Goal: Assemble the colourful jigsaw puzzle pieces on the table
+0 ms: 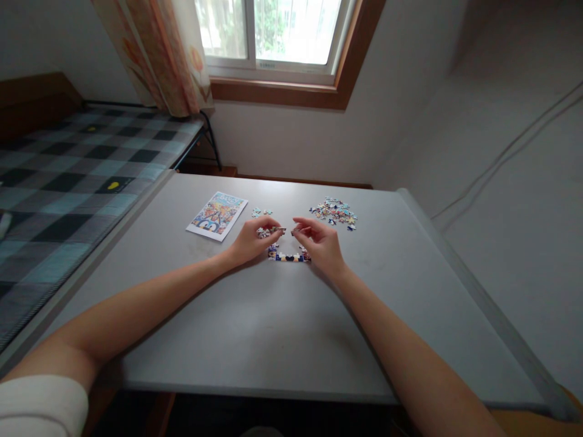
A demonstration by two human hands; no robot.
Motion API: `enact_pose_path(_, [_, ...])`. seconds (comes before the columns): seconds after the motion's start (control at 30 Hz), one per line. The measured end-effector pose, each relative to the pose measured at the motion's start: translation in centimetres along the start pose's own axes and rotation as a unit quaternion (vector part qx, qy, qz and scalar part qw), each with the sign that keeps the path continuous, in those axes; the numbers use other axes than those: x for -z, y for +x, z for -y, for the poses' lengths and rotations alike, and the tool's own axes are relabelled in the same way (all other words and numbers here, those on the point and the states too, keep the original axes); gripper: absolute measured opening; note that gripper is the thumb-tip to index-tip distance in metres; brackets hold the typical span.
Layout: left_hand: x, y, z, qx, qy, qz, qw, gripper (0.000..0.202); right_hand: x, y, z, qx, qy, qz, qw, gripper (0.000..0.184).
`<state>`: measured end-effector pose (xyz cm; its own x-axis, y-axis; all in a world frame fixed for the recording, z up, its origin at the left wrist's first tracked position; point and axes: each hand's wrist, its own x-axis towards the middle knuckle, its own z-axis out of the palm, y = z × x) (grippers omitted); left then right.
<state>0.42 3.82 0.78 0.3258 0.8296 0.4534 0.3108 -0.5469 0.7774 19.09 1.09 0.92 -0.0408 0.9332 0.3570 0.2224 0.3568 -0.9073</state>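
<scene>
My left hand (255, 238) is closed in a pinch on a small jigsaw puzzle piece (279, 229), held just above the table. Facing it across a narrow gap, my right hand (321, 241) pinches another puzzle piece (293, 232), mostly covered by the fingertips. Below both hands lies a joined strip of puzzle pieces (290, 258), dark blue and cream, with its sides running up partly behind the hands. Several loose pieces (263, 232) show by my left fingers, and a few pale ones (261, 212) lie just beyond.
A heap of loose puzzle pieces (334, 211) lies at the back right of the grey-white table (273, 340). Left of my hands rests a colourful printed picture sheet (217, 215). A bed with a checked cover (113, 145) stands to the left, and a window (291, 36) is ahead.
</scene>
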Motion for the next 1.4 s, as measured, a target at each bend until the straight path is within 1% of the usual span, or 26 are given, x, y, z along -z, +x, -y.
enact_pose_path(0.13, [0.04, -0.06, -0.04, 0.004, -0.005, 0.01, 1.0, 0.016, -0.13, -0.07, -0.21, -0.018, 0.062, 0.018, 0.998, 0.019])
enact_pose_path(0.27, [0.09, -0.1, -0.1, -0.002, -0.012, 0.022, 1.0, 0.018, -0.27, -0.22, -0.3, -0.003, 0.055, 0.034, 0.998, 0.014])
enact_pose_path(0.37, [0.11, -0.1, -0.05, -0.004, -0.011, 0.025, 1.0, 0.019, -0.31, -0.23, -0.4, -0.002, 0.045, 0.041, 0.998, 0.017])
enact_pose_path(0.53, [0.12, -0.15, 0.03, -0.001, -0.007, 0.032, 0.999, 0.021, -0.44, -0.21, -0.58, -0.027, 0.08, 0.04, 0.996, 0.026])
enact_pose_path(0.7, [0.18, -0.17, -0.16, -0.004, -0.015, 0.035, 0.999, 0.022, -0.46, -0.27, -0.6, -0.036, 0.102, 0.047, 0.993, 0.025])
enact_pose_path(1.17, [0.14, -0.12, -0.27, -0.006, -0.028, 0.042, 0.999, 0.022, -0.43, -0.26, -0.38, -0.044, 0.083, 0.041, 0.995, 0.027])
enact_pose_path(1.3, [0.15, -0.11, -0.37, -0.002, -0.03, 0.056, 0.998, 0.021, -0.46, -0.32, -0.35, -0.031, 0.06, 0.044, 0.997, 0.026])
enact_pose_path(1.4, [0.07, -0.13, -0.2, -0.009, -0.031, 0.069, 0.997, 0.022, -0.38, -0.4, -0.16, -0.008, 0.02, 0.049, 0.999, 0.019])
